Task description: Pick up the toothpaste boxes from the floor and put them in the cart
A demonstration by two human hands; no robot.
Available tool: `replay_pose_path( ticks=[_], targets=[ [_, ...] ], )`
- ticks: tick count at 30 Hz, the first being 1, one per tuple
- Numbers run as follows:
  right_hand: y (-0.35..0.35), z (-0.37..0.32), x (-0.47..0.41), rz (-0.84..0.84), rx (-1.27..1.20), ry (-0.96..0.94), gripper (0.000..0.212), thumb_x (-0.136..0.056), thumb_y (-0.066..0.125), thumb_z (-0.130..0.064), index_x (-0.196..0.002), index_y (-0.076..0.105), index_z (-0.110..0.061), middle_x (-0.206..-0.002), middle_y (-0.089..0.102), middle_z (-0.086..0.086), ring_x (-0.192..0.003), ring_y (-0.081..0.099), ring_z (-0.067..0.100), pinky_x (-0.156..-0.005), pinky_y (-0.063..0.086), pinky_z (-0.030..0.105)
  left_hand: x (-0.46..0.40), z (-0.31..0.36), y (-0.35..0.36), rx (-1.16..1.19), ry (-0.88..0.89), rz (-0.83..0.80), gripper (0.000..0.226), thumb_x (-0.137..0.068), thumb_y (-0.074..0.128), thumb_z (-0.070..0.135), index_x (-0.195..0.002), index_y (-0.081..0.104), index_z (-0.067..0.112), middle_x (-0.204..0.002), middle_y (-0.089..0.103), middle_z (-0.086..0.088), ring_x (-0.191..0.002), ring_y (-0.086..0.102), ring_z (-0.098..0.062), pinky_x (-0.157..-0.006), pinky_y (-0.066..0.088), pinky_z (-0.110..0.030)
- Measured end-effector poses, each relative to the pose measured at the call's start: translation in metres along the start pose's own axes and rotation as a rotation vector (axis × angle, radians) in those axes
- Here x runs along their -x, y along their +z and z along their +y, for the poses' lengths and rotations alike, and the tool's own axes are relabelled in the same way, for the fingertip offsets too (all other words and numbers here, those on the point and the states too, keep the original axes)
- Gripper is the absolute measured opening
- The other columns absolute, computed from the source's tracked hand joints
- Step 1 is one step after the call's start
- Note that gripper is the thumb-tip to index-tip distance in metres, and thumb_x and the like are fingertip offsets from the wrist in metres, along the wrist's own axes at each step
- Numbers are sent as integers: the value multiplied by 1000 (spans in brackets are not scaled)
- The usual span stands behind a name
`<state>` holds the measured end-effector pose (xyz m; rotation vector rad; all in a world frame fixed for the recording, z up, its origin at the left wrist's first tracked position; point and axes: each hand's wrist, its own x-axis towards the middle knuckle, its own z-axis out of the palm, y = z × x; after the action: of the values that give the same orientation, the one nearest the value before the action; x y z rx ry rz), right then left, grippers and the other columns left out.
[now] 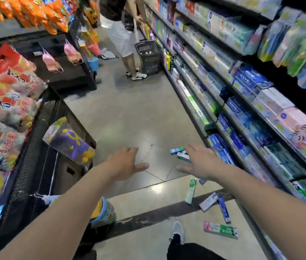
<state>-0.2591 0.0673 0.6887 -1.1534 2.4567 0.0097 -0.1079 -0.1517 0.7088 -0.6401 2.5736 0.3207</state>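
Our bare arms and what we wear

Our left hand (127, 162) and right hand (200, 160) are bare, forearms unsleeved, no watch or rings showing; below, we wear dark trousers (189, 251) and a grey-white shoe (178, 230) with black laces.

Aisle floor (122, 109): bare grey tile through the middle of the frame, open from the hands up to the shopper.
Left side: black mesh cart (35, 147) and snack racks (4, 102) wall the left edge; a hanging bag (69, 141) juts into the aisle.
Right side: shelves (242, 102) run along the whole right edge.
Lower right: toothpaste boxes (221, 205) lie scattered on the floor near the shelf foot, reachable from above.
Top centre: shopper (122, 34) and basket (149, 57) block the far aisle.
Hands: left hand (125, 162) and right hand (201, 160) spread over bare floor, well apart.
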Motion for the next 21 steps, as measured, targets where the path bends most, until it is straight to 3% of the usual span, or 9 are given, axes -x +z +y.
replay_pose_path(
  ticks=[8,16,21],
  targets=[
    [-51,51,-113,21,-50,92,87,-84,46,-76,-147,32,-18,-147,41,4,-135,37,24,-109,36,41,-135,0,-80,-6,60,-38,89,-90,43,70,-157,17,17,-159,25,-9,-144,30,-29,-115,31,-48],
    [-68,87,-212,-11,-86,296,91,-84,42,-79,-149,30,-17,-153,33,7,-141,29,27,-112,29,42,-280,-6,-133,-91,218,-112,87,-92,44,67,-157,18,15,-159,26,-11,-144,29,-30,-116,30,-46],
    [-76,93,-267,-29,-179,473,87,-86,50,-72,-149,29,-15,-151,35,9,-140,31,29,-111,29,40,-375,-6,-164,-178,345,-188,86,-92,41,68,-157,17,17,-158,28,-8,-142,33,-29,-115,31,-48]
  ],
)
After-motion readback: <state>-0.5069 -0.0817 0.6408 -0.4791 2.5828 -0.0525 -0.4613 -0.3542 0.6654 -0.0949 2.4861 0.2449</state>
